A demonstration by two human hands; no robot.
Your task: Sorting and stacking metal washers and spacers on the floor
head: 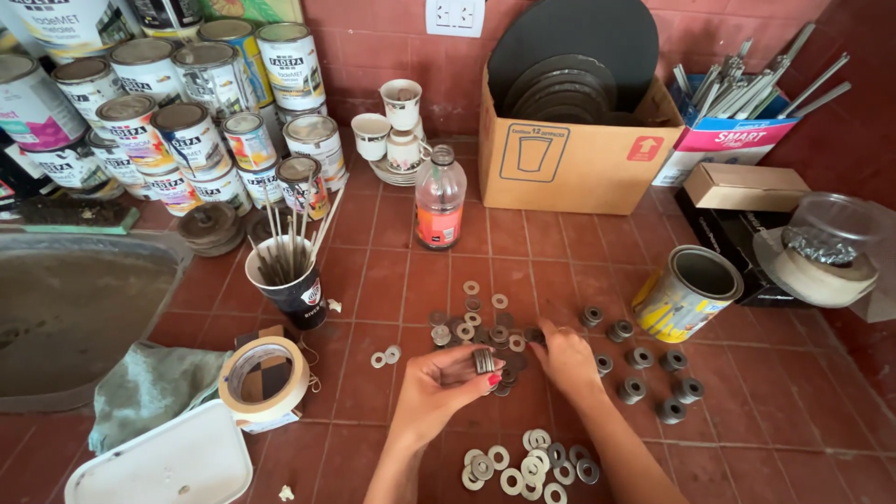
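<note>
Left hand (439, 383): fingers clamped on a short stack of washers (483, 360), held edge-on between thumb and fingertips.
Right hand (565, 353): fingers together, tips pressed down into the loose pile of washers (485, 327); whether they pinch one cannot be told.
Pile: just ahead of both sets of fingertips, on the red tiled bench (392, 271).
Lighter washers (523, 467): nearer the person than the fingers, between the forearms.
Grooved rollers (644, 369): off to the right of the right fingers, with an open tin (686, 291) beyond them.
Tape roll (264, 378): well left of the left fingers.
Doing it well: judging by the grip, the stack needs even thumb pressure and aligned holes, so pieces stay square.
</note>
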